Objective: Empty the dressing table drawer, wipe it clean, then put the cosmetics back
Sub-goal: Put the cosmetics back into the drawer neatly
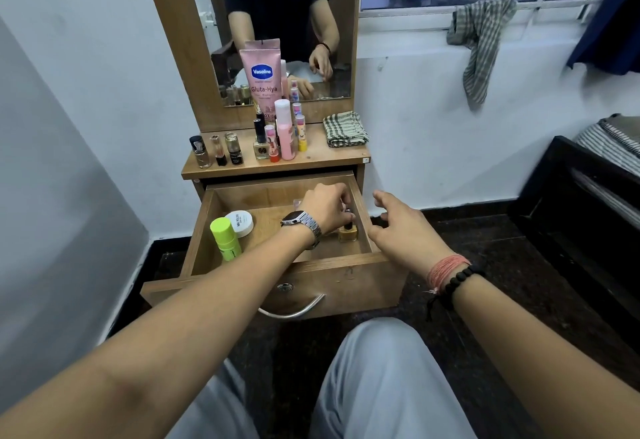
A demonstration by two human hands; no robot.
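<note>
Left hand (325, 204), watch on wrist, is down inside the open drawer (363, 211) at its right side. Fingers curl over the black cap of a yellow polish bottle (347, 232) standing upright on the drawer floor against the right wall; the grip itself is hidden behind the hand, so contact looks likely but cannot be confirmed. A small clear item shows just behind the hand; cannot tell what it is.

Right hand (398, 227), red thread and black bead bracelet on wrist, hovers just outside the drawer's right wall. Fingers apart and loosely bent, holding nothing.

Drawer left side: a lime-green tube (225, 237) standing at the front left corner, and a white round tub (240, 223) just behind it, lid reading "NAIL POLISH", smaller print unreadable. Drawer front carries a lock and a curved metal handle (294, 310).

Tabletop (332, 158) above the drawer: three small bottles (216, 151) in a row over the drawer's left end. Over the drawer's middle, a cluster: a pink tube (261, 75) standing on its cap, printed "Vaseline" and "Gluta-Hya", a pink bottle with white cap (285, 130), a black-capped bottle, and several small balm sticks. Over the drawer's right end, a folded checked cloth (344, 128).

Mirror (332, 23) rises behind the tabletop. Another checked cloth hangs (481, 36) from the window ledge, well to the drawer's upper right.
</note>
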